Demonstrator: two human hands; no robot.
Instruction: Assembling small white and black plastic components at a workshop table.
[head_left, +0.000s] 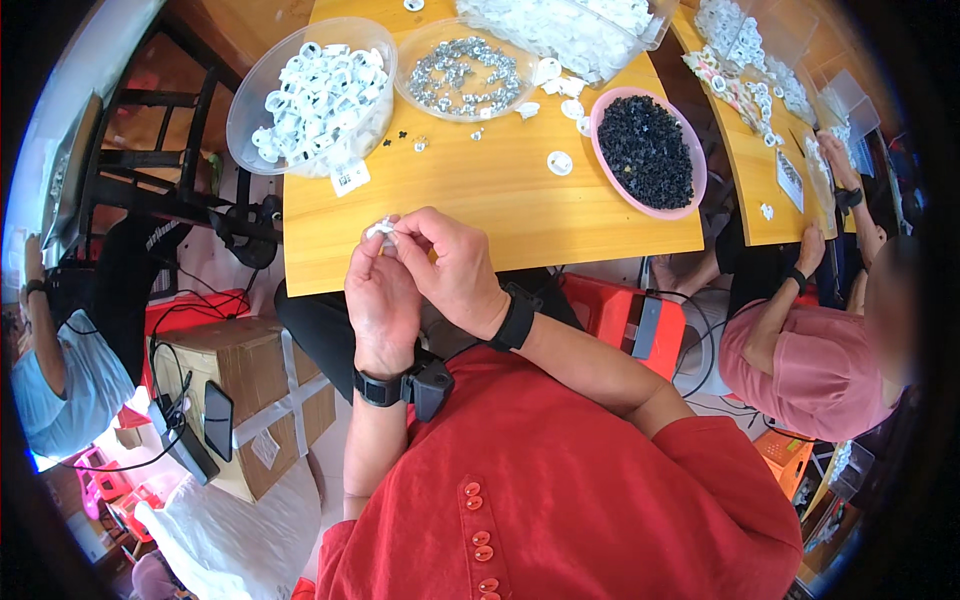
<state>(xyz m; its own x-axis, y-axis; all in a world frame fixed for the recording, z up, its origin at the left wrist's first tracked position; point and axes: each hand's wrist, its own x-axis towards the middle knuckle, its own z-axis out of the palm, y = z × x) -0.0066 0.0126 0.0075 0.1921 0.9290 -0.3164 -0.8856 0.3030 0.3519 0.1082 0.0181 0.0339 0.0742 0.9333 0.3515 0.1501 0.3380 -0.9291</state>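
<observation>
Close together over the near edge of the wooden table [480, 200], my two hands meet at a small white plastic part [381, 228]. My left hand [383, 300], palm turned up, pinches it between thumb and fingertips. The fingertips of my right hand [450, 262] press on the same part from the right. Its detail is too small to make out and partly covered by fingers. Beyond my hands, a few loose pieces lie on the table, among them a small black part [403, 134] and a white ring [559, 163].
A clear tub of white rings [238, 120] stands at the back left. Beside it are a shallow dish of metallic pieces [402, 85] and a pink bowl of black parts [698, 180]. A cardboard box [240, 365] sits lower left. Co-workers [800, 350] sit on both sides.
</observation>
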